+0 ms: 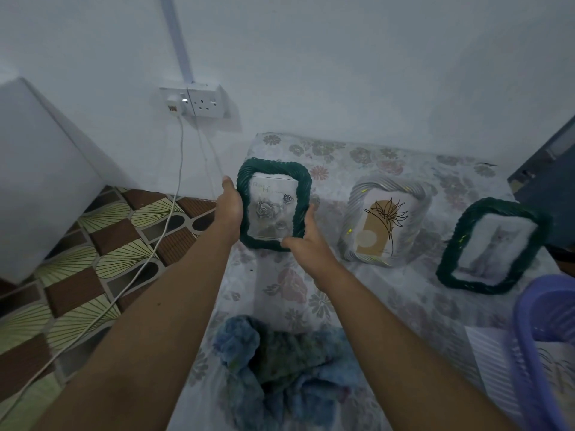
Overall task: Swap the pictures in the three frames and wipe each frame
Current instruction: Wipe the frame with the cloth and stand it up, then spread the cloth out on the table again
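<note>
Three picture frames stand in a row on a floral-covered table (311,300). The leftmost, a dark green rope-edged frame (275,172) with a grey roses picture, is upright between my hands. My left hand (230,206) grips its left edge, thumb up along the side. My right hand (306,244) holds its lower right corner, fingers up the right edge. A silver twisted frame (357,200) with a line-drawn plant picture stands in the middle. A second green frame (451,262) with a grey cat picture leans at the right. A blue cloth (280,362) lies crumpled near the front.
A purple plastic basket (535,346) sits at the right front, over a striped sheet (485,362). A dark box (547,188) stands at the back right. White cables (174,206) hang from a wall socket (202,102) to the patterned floor (102,259) on the left.
</note>
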### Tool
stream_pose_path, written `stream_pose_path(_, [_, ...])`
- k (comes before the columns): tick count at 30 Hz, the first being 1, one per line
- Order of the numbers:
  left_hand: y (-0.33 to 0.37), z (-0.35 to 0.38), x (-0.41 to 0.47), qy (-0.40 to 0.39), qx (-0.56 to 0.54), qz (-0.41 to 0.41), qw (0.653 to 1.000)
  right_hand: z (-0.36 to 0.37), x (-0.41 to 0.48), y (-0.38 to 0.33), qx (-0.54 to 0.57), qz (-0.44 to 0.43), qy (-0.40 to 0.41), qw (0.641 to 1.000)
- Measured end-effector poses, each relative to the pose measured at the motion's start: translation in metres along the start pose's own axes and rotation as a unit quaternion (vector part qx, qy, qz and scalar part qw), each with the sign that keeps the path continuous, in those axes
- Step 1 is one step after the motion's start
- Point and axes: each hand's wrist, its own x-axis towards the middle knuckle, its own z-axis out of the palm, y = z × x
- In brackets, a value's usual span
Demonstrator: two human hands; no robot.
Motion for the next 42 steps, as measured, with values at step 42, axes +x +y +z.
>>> stream_pose_path(42, [-0.125,-0.084,-0.255,0.038,0.426,0.338,0.838,-0.043,-0.185,0.069,-0.25,-0.109,0.113,0.956])
